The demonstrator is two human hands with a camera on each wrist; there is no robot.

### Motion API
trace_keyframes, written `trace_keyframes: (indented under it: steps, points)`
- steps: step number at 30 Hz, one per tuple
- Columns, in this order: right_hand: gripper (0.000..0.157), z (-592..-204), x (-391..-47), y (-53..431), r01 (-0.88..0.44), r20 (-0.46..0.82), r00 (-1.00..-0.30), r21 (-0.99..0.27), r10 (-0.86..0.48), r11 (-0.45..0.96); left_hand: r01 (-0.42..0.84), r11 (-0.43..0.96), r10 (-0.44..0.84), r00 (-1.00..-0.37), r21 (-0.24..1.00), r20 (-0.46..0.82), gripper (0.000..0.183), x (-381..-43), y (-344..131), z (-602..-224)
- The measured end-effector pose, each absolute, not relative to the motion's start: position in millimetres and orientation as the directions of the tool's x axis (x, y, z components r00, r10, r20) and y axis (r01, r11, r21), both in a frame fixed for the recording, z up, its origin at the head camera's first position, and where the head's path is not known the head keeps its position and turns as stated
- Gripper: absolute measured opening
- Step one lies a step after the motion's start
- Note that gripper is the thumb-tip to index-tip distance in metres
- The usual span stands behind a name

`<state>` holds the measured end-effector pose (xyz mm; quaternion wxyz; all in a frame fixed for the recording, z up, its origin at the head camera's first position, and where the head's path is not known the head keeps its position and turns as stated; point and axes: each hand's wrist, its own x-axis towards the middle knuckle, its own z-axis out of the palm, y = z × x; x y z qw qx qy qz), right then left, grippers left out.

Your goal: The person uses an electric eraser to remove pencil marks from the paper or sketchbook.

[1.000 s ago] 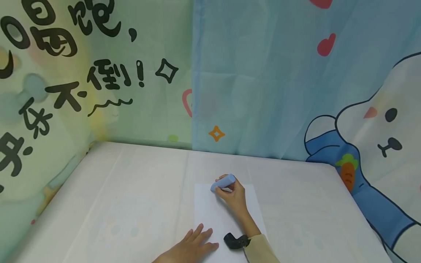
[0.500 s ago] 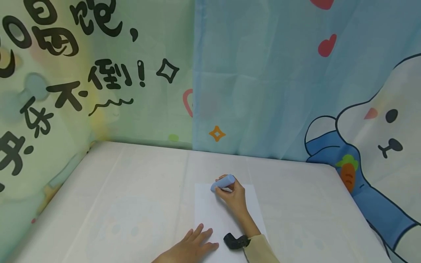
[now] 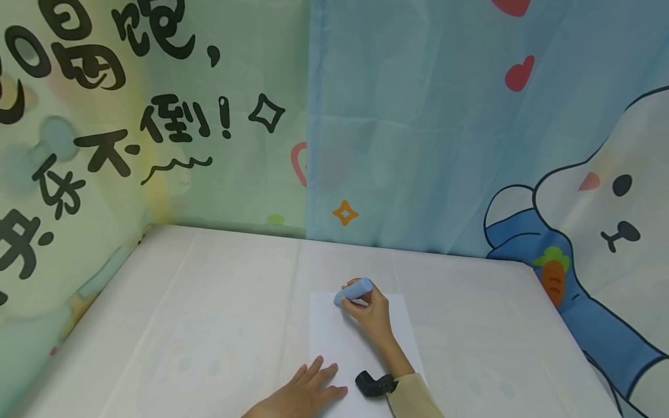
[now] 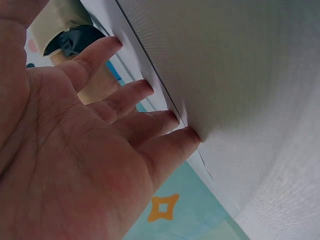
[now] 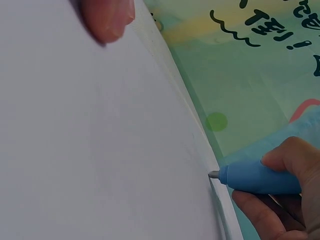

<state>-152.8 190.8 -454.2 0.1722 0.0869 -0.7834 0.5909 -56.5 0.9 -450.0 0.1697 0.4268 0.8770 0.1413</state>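
A white sheet of paper [image 3: 334, 334] lies on the white-covered table. My right hand [image 3: 373, 316] pinches a chunky light-blue pen [image 3: 355, 290] between thumb and fingers over the sheet's upper part. In the right wrist view the pen [image 5: 260, 176] has a narrow grey tip that comes right at the paper's surface. The left hand [image 3: 308, 389] rests with fingers spread across the lower left edge of the sheet. The left wrist view shows that hand [image 4: 90, 145] palm-on, fingertips on the paper and the table, holding nothing.
White cloth covers the table [image 3: 225, 302] on both sides of the paper. Behind it hangs a blue curtain [image 3: 407, 145], with a printed green one [image 3: 245, 191] to the left. A black strap device [image 3: 375, 384] sits on the right wrist.
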Motion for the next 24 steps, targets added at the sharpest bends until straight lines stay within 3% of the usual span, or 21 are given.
trace_keyframes:
  steps: [13,24]
  points:
    - [0.031,-452.7,-152.0,192.9,-0.337,0.374,-0.925,-0.890,0.071,0.306,0.708,0.578,0.809,-0.562,0.406,-0.172,0.059,-58.7,2.6,-454.3]
    - [0.029,-451.2,-150.8,198.4,-0.363,0.417,-0.903,-0.868,0.102,0.338,0.696,0.601,0.792,-0.584,0.393,-0.177,0.059,-55.0,4.5,-451.6]
